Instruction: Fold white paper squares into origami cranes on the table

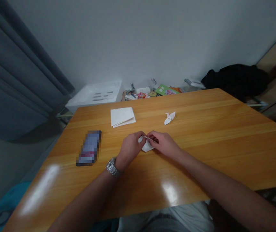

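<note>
My left hand [129, 149] and my right hand [164, 144] meet over the middle of the wooden table [215, 145]. Between their fingertips, both pinch a small piece of folded white paper [147, 146], partly hidden by my fingers. A metal wristwatch [112, 167] sits on my left wrist. Ahead of my right hand lies a small white origami crane [169, 118]. Ahead of my left hand is a small stack of white paper squares [123, 116]. Both stand apart from my hands.
A smartphone [89, 148], its surface pixelated, lies on the table to the left. Beyond the far table edge stand a white plastic tray [94, 95], assorted packets [150, 91] and a black cloth bundle [234, 80]. A grey curtain [14, 64] hangs at the left.
</note>
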The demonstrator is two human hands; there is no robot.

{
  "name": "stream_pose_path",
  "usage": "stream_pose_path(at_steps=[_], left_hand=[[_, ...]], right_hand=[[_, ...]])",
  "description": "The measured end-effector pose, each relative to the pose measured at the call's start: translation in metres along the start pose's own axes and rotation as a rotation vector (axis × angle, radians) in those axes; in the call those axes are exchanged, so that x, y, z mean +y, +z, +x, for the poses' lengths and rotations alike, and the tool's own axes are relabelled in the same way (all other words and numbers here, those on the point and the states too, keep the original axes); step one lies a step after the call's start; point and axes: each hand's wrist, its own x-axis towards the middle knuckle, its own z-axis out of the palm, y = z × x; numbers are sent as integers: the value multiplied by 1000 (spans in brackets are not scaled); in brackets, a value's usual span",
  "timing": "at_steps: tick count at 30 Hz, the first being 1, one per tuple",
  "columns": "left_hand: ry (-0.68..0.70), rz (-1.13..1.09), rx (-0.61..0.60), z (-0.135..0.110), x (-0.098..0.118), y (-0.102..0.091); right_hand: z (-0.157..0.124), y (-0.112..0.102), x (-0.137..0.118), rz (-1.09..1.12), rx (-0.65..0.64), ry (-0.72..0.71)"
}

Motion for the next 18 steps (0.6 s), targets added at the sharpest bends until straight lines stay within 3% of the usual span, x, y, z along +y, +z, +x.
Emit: stream_pose_path(at_steps=[5, 13, 18], left_hand=[[9, -94, 6, 1, -5, 3], [88, -517, -43, 3, -20, 14], [77, -610, -34, 2, -24, 22]], right_hand=[[1, 1, 4, 12, 11, 7], [0, -3, 14, 99, 22, -16], [-1, -5, 17, 144, 26, -23]])
